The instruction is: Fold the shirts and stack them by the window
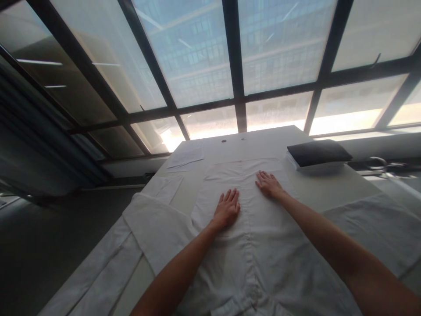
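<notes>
The white woven-cloth garment with a buttoned-looking strip down its middle (250,237) lies spread on the white flat-topped table (263,144), running from close in front of you towards the far end. Nearest you, its cloth bunches into small creases around that strip; pressure there could set them harder. To your left, the long white folds of cloth (98,267) lie near the garment's broad white side panel (153,228); I cannot tell whether they join, so a pull on one might drag the other. On your right, the wide white cloth panel (378,224) spreads to the picture's edge, and a snag there could twist the body.

Your left hand (226,208) rests palm down beside the strip, fingers extended, gripping nothing. Your right hand (269,184) lies flat farther up, likewise gripping nothing. With uneven pressure, the cloth could skew or ruck between them.

Beyond, the black flat cover over a white stack (319,152) sits near your right hand; a wide sweep might knock it. The loose white paper sheets (186,158) at far left could slide if brushed.
</notes>
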{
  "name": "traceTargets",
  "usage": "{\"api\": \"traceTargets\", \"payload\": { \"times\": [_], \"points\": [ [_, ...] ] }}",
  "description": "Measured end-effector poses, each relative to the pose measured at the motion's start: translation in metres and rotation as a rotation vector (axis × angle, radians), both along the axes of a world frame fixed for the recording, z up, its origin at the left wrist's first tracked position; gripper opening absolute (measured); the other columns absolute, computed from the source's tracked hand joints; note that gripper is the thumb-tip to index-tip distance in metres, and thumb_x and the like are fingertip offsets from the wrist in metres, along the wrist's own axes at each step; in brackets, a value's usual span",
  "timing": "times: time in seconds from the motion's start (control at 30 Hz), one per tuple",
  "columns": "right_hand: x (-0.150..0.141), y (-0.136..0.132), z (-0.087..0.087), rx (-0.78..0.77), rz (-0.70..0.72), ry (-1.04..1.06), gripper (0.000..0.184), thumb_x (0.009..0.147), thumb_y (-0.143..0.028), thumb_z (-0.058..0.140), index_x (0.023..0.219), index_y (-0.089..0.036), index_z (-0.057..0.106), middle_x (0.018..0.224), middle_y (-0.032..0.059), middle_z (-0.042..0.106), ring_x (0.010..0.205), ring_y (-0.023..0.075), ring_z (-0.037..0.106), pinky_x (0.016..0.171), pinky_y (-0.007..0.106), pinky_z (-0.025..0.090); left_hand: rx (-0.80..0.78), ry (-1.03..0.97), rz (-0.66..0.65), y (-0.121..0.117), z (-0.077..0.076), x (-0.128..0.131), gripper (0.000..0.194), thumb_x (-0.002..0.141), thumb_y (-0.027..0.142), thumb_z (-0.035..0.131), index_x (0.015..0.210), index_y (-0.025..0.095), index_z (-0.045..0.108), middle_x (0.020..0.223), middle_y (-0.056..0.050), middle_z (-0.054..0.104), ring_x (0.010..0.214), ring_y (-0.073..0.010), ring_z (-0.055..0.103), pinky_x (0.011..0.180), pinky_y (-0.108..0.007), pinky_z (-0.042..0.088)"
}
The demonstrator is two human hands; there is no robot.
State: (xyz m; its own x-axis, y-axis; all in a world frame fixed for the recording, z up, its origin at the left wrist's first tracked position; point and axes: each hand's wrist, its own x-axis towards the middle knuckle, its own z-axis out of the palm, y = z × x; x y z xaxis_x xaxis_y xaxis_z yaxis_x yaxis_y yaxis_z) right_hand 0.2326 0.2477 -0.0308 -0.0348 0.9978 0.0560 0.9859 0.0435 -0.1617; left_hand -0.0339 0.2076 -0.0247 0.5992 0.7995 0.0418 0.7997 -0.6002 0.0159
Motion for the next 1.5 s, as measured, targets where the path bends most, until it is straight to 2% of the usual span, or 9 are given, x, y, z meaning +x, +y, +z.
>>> {"api": "traceTargets", "payload": {
  "times": [0.27, 0.4, 0.57, 0.77, 0.93, 1.1, 1.2, 1.33, 1.5],
  "points": [
    [0.025, 0.01, -0.004, 0.009, -0.087, -0.008, 0.063, 0.101, -0.044, 0.023, 0.156, -0.014, 0.032, 0.165, 0.0115, 0.023, 0.151, 0.0245, 0.019, 0.121, 0.049, 0.015, -0.095, 0.009, 0.005, 0.011, 0.005, 0.011, 0.06, 0.103, 0.039, 0.023, 0.158, 0.016, 0.024, 0.166, -0.008, 0.019, 0.153, -0.0276, 0.015, 0.121, -0.054, 0.018],
    [0.025, 0.011, -0.008, 0.02, -0.097, -0.008, 0.063, 0.101, -0.044, 0.024, 0.156, -0.014, 0.032, 0.165, 0.0118, 0.023, 0.151, 0.0248, 0.019, 0.12, 0.05, 0.015, -0.108, -0.014, -0.127, 0.017, -0.001, 0.033, 0.065, 0.104, 0.048, 0.019, 0.159, 0.014, 0.02, 0.166, -0.011, 0.017, 0.153, -0.025, 0.013, 0.122, -0.051, 0.019],
    [0.027, 0.012, -0.01, 0.024, -0.097, -0.006, 0.062, 0.102, -0.044, 0.023, 0.156, -0.015, 0.031, 0.164, 0.0116, 0.024, 0.151, 0.0246, 0.02, 0.12, 0.05, 0.014, -0.082, -0.005, -0.228, 0.056, -0.003, 0.042, 0.067, 0.104, 0.053, 0.014, 0.16, 0.017, 0.017, 0.166, -0.008, 0.015, 0.154, -0.02, 0.009, 0.124, -0.044, 0.014],
    [0.027, 0.011, -0.009, 0.023, -0.092, -0.006, 0.063, 0.102, -0.045, 0.023, 0.157, -0.015, 0.031, 0.165, 0.0112, 0.023, 0.151, 0.0243, 0.019, 0.121, 0.05, 0.014, -0.102, 0.034, -0.096, 0.133, 0.001, 0.004, 0.064, 0.104, 0.052, 0.016, 0.16, 0.022, 0.018, 0.167, -0.005, 0.015, 0.154, -0.0209, 0.01, 0.124, -0.046, 0.012],
    [0.025, 0.01, -0.005, 0.021, -0.1, -0.002, 0.063, 0.101, -0.044, 0.024, 0.156, -0.014, 0.031, 0.164, 0.0116, 0.024, 0.151, 0.0246, 0.02, 0.121, 0.05, 0.014, -0.114, 0.102, 0.169, 0.191, 0.013, -0.039, 0.064, 0.103, 0.048, 0.015, 0.159, 0.017, 0.018, 0.167, -0.007, 0.012, 0.154, -0.0221, 0.009, 0.123, -0.046, 0.012],
    [0.024, 0.01, -0.003, 0.018, -0.108, 0.017, 0.063, 0.101, -0.045, 0.024, 0.156, -0.015, 0.031, 0.165, 0.0105, 0.023, 0.151, 0.0242, 0.019, 0.121, 0.05, 0.013, -0.102, 0.113, 0.277, 0.211, 0.023, -0.032, 0.064, 0.103, 0.044, 0.015, 0.158, 0.01, 0.019, 0.165, -0.019, 0.015, 0.153, -0.0313, 0.012, 0.119, -0.059, 0.015],
    [0.024, 0.01, -0.004, 0.019, -0.107, 0.015, 0.064, 0.1, -0.045, 0.024, 0.157, -0.016, 0.031, 0.165, 0.0109, 0.022, 0.151, 0.0247, 0.018, 0.121, 0.05, 0.012, -0.088, 0.09, 0.137, 0.191, 0.016, 0.009, 0.062, 0.104, 0.044, 0.017, 0.159, 0.016, 0.016, 0.166, -0.012, 0.012, 0.154, -0.0238, 0.008, 0.122, -0.05, 0.013],
    [0.024, 0.01, -0.007, 0.036, -0.107, -0.001, 0.065, 0.1, -0.045, 0.023, 0.157, -0.015, 0.03, 0.165, 0.0108, 0.023, 0.151, 0.0248, 0.019, 0.121, 0.05, 0.013, -0.118, 0.001, -0.349, 0.153, 0.003, 0.054, 0.064, 0.104, 0.049, 0.017, 0.16, 0.019, 0.013, 0.167, -0.006, 0.011, 0.154, -0.0173, 0.006, 0.123, -0.038, 0.009],
    [0.025, 0.011, -0.013, 0.043, -0.103, -0.012, 0.065, 0.1, -0.046, 0.023, 0.156, -0.014, 0.032, 0.164, 0.0106, 0.024, 0.151, 0.0251, 0.019, 0.121, 0.051, 0.013, -0.162, 0.018, -0.424, 0.168, 0.005, 0.038, 0.063, 0.104, 0.051, 0.016, 0.161, 0.023, 0.013, 0.167, -0.002, 0.007, 0.154, -0.0146, 0.007, 0.123, -0.033, 0.006]
  ]
}}
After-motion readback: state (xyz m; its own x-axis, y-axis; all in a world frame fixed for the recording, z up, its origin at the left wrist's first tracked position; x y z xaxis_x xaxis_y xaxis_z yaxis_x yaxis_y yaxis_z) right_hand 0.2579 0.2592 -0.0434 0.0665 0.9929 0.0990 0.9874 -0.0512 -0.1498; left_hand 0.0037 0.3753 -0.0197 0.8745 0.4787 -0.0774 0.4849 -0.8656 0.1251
